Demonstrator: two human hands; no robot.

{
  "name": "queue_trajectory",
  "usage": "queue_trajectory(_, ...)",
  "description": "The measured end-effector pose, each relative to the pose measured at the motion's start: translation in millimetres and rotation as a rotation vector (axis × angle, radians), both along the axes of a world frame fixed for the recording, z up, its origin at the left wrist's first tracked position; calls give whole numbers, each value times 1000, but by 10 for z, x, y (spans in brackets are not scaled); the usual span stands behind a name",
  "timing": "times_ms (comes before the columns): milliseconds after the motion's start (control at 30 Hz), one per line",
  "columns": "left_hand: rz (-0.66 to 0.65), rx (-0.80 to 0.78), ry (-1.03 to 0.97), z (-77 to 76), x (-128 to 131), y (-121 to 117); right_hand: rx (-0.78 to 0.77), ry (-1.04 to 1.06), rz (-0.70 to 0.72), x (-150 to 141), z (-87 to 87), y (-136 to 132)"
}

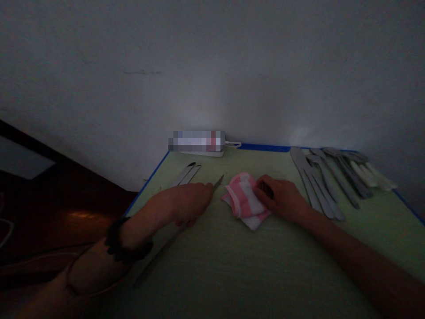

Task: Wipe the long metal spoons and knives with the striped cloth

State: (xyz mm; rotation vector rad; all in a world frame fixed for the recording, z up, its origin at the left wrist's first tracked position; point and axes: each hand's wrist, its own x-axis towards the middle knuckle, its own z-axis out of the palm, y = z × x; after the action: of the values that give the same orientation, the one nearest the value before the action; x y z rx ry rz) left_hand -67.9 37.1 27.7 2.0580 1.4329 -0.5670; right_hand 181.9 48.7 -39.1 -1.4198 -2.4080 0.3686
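My left hand (195, 201), with a dark beaded bracelet at its wrist, is closed around a long metal table knife (162, 253). One narrow end pokes out past my fingers toward the cloth, and the other end slants down to the lower left. The middle of the knife is hidden by my hand. Just to the right lies a folded pink-and-white striped cloth (245, 201). My right hand (279, 195) pinches its right edge between thumb and fingers. Two more knives (191, 173) lie beyond my left hand, partly covered by it.
On the right side several silver knives (312, 186), spoons and other cutlery (345, 173) lie in a spread row, with white-handled pieces (368, 173) at the far right. A blurred white box (199, 153) with a white cable stands at the back against the wall (212, 79). The green table (226, 266) has blue edging.
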Motion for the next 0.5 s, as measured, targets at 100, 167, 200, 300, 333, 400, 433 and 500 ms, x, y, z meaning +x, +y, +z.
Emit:
queue_trajectory(100,8,-8,0,-14,34,20,13,-8,4,-2,2,-4)
queue_trajectory(167,-33,38,38,8,59,-5,11,-7,7,-8,9,-7)
queue_trajectory(200,-58,64,65,23,68,-25,7,-5,7,-13,14,-8)
queue_trajectory(300,-145,122,125,52,76,-68,3,-5,-1,-28,29,-12)
queue_trajectory(333,-160,145,124,49,72,-64,4,-6,-4,-32,33,-14)
queue_trajectory(400,-156,190,104,23,55,-29,7,-4,-5,-33,38,-17)
queue_trajectory(433,-137,200,90,5,43,-4,9,-1,-4,-31,38,-19)
queue_trajectory(500,-85,176,61,-28,16,33,11,4,1,-23,34,-19)
